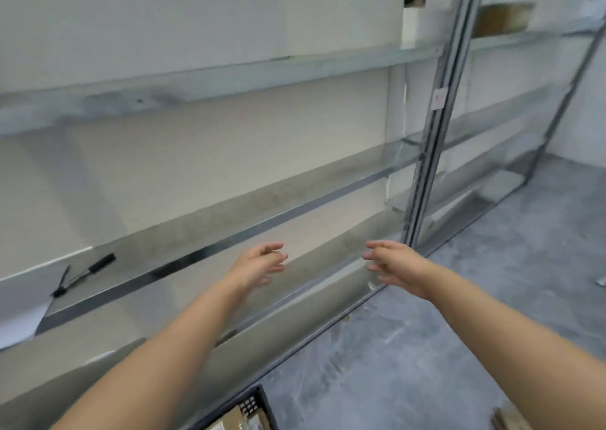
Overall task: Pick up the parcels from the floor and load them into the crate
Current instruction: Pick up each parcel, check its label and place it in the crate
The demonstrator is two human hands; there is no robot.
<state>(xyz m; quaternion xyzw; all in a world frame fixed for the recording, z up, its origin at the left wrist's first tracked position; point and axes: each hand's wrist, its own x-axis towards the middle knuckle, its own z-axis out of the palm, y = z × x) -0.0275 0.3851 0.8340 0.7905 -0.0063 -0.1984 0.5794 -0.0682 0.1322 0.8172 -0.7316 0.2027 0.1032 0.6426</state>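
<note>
Black plastic lattice crate (251, 404) shows only one corner at the bottom edge, well below the fingers and nearer the person than both hands, beside the left forearm. Inside it lie brown cardboard parcels (231, 421), pressed against the crate wall. How many I cannot tell, since the edge of view cuts them off. Another brown parcel (506, 419) lies on the grey concrete floor (426, 347), far below the right fingers and to their right, also cut off and blurred.

The left hand (262, 264) and the right hand (395, 264) reach forward side by side with a gap between them, palms turned toward each other. The fingers of both are spread and loosely straight, holding nothing and touching nothing.

Beyond the fingers stands grey metal shelving (229, 242), its lower shelves running left to right behind both hands. A black marker pen (84, 274) lies on a shelf well to the left of the left fingers, beside a white sheet of paper (19, 311). A grey metal upright post (429, 154) rises just right of the right fingers and above them. High above the right fingers, on an upper shelf, sits a brown cardboard box (501, 19), blurred.
</note>
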